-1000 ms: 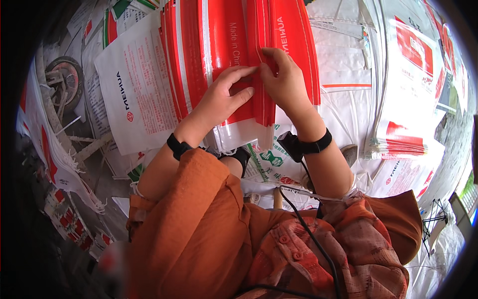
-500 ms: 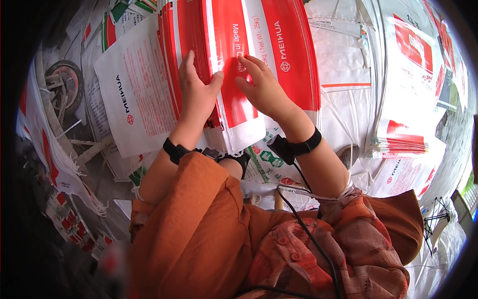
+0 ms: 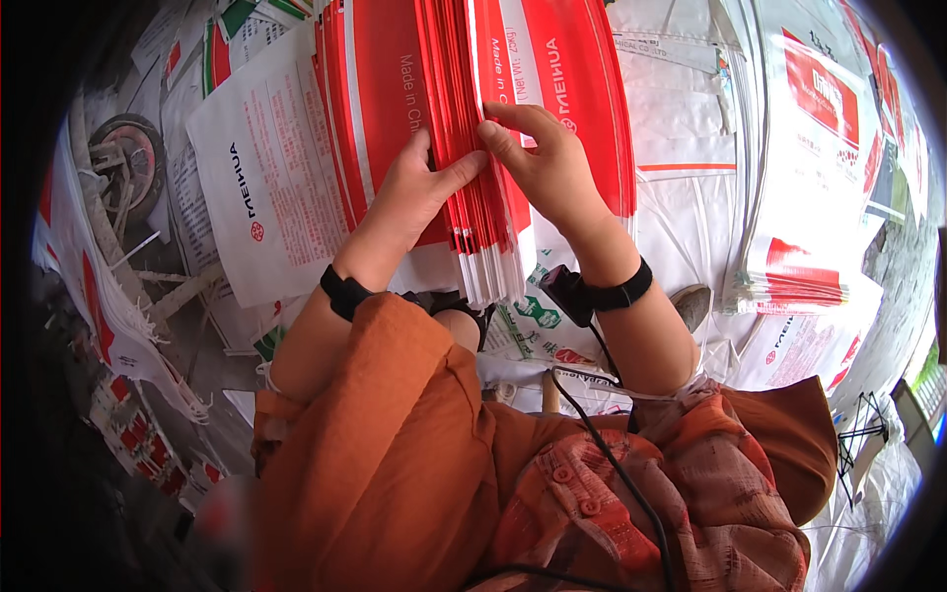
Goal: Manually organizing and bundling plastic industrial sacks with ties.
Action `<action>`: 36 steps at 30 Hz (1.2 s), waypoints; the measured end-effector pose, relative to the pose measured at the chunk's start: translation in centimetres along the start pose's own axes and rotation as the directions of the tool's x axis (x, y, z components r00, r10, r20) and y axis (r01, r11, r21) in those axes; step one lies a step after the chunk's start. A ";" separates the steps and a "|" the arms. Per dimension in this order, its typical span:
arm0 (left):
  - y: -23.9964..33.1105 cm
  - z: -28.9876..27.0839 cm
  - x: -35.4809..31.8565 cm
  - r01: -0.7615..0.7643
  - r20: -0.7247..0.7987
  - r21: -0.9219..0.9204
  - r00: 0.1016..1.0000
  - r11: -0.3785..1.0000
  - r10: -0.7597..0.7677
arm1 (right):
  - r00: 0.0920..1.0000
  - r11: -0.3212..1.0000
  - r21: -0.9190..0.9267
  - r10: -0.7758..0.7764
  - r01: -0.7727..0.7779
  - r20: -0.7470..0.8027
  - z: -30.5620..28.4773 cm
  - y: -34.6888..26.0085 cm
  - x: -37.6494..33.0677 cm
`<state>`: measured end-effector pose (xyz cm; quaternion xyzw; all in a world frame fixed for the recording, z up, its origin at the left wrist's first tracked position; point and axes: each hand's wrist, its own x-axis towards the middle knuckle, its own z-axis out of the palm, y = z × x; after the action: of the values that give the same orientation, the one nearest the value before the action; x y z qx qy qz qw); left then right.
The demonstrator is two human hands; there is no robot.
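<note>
A thick stack of red and white printed sacks (image 3: pixel 380 59) lies in front of me. At its middle, a bunch of sack edges (image 3: pixel 464 212) stands up in tight layers, with white ends toward me. My left hand (image 3: pixel 414 192) grips this bunch from the left, thumb across the edges, fingertips partly hidden behind the layers. On the right side, my right hand (image 3: pixel 547 168) has thumb and forefinger closed at the bunch's edge; its other fingers are mostly hidden. Both wrists wear black bands.
A white sack with red print (image 3: pixel 271 178) spreads out to the left. Further right lie more stacked sacks (image 3: pixel 799 266). A small wheel (image 3: pixel 128 168) stands at the far left. A black cable (image 3: pixel 617 464) runs down over my clothing from the right wrist.
The sack edges have been gathered upright into a bunch and shifted right, exposing more of the red face at left. My left hand moved right and nearer; my right hand's thumb and forefinger closed in.
</note>
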<state>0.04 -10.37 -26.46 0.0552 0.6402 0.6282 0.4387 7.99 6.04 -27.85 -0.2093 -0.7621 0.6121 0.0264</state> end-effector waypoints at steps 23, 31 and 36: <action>-0.5 -0.1 0.3 0.025 -0.055 0.061 0.998 0.998 -0.022 | 0.983 0.984 -0.124 -0.146 0.131 -0.116 0.7 1.3 0.0; -0.5 -0.2 0.1 0.019 -0.014 0.022 1.000 1.000 -0.019 | 0.967 0.960 -0.213 -0.213 0.180 -0.143 0.7 2.0 0.4; -0.2 -0.1 0.1 0.042 -0.026 0.020 0.999 0.999 -0.042 | 0.980 0.995 -0.085 -0.076 0.061 -0.185 -0.3 1.3 0.4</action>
<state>0.06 -10.41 -26.73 0.0381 0.6532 0.6129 0.4430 8.09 6.64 -29.15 -0.2405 -0.7865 0.5580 0.1109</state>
